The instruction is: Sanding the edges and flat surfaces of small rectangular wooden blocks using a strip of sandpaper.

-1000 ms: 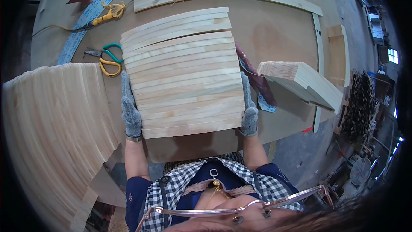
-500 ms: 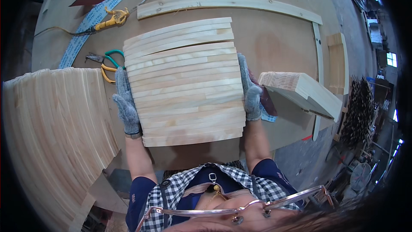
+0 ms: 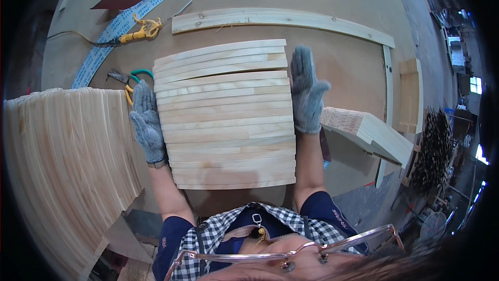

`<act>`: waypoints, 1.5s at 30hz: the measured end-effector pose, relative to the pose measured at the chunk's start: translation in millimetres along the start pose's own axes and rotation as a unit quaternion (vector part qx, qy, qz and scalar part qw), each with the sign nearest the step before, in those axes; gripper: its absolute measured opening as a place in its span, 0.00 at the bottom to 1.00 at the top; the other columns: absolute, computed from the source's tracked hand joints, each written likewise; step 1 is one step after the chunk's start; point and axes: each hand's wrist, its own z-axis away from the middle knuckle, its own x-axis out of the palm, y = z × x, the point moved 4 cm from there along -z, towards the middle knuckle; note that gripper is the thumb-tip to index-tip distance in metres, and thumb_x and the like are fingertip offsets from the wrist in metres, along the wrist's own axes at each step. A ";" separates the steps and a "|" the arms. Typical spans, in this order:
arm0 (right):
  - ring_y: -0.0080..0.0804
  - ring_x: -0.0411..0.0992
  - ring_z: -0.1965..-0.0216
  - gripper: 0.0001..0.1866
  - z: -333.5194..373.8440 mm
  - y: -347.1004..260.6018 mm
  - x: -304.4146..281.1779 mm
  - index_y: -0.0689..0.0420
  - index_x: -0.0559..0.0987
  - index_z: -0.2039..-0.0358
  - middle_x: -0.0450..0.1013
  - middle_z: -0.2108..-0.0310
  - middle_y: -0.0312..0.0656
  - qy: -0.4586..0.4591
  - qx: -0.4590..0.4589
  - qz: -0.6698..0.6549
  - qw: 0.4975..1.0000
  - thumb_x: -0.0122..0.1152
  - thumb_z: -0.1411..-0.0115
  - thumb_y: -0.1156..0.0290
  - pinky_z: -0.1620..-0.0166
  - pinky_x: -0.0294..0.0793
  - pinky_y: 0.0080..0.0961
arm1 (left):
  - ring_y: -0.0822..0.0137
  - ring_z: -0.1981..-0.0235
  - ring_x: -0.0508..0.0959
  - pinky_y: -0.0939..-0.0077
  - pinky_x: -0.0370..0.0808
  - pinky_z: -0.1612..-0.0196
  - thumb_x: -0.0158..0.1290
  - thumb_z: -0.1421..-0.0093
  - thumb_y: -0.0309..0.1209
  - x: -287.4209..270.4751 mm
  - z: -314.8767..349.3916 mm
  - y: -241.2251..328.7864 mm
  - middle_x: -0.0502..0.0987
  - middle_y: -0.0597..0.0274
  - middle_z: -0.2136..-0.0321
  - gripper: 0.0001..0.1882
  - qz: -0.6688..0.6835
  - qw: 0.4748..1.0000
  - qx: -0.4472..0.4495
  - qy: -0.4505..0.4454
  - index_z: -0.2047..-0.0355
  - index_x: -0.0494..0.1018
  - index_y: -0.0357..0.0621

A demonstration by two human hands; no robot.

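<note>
A row of pale wooden strips point(image 3: 226, 120) lies side by side in front of me, with a thin gap between a few far strips and the others. Along its left ends, my left hand point(image 3: 147, 120) rests in a grey knit glove, fingers stretched out. My right hand point(image 3: 306, 94), gloved alike, stands flat at the right ends with its thumb spread outward. Neither hand grips anything. Just beyond my left fingertips are pliers point(image 3: 118, 76) with green and orange handles, partly hidden by that hand.
A large stack of wooden strips point(image 3: 67, 151) stands at the left. Farther back lie a yellow-handled soldering iron point(image 3: 141, 31), a blue printed band point(image 3: 106, 50) and a long wooden batten point(image 3: 280, 18). To the right a wooden block point(image 3: 366, 130) leans at a slant on the table point(image 3: 343, 63).
My right hand has slid away from me along the strip ends and straightened upward. The left hand stays beside the left ends. The whole view has shifted slightly.
</note>
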 end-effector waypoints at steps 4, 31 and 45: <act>0.37 0.41 0.28 0.53 -32.9 18.4 0.1 0.57 0.47 0.30 0.43 0.28 0.44 -0.026 0.033 -0.055 0.998 0.22 0.43 0.26 0.29 0.38 0.33 | 0.57 0.30 0.50 0.63 0.44 0.29 0.29 0.31 0.57 11.3 -31.7 -5.3 0.50 0.52 0.31 0.40 0.039 0.999 -0.010 -0.006 0.32 0.48 0.37; 0.43 0.49 0.30 0.45 -28.5 31.7 11.5 0.64 0.54 0.33 0.52 0.32 0.54 -0.049 0.012 -0.019 0.999 0.47 0.37 0.40 0.30 0.45 0.37 | 0.46 0.39 0.65 0.52 0.59 0.36 0.57 0.45 0.33 -29.8 -29.1 26.4 0.71 0.51 0.45 0.23 -0.688 0.692 0.179 -0.123 0.48 0.72 0.44; 0.40 0.66 0.40 0.24 -10.8 16.3 -12.8 0.61 0.65 0.38 0.69 0.42 0.49 0.038 -0.018 0.240 0.970 0.49 0.31 0.64 0.38 0.63 0.35 | 0.52 0.40 0.68 0.61 0.63 0.37 0.46 0.33 0.34 -12.4 -79.3 -5.4 0.71 0.51 0.44 0.17 -0.611 0.747 0.261 -0.020 0.48 0.72 0.40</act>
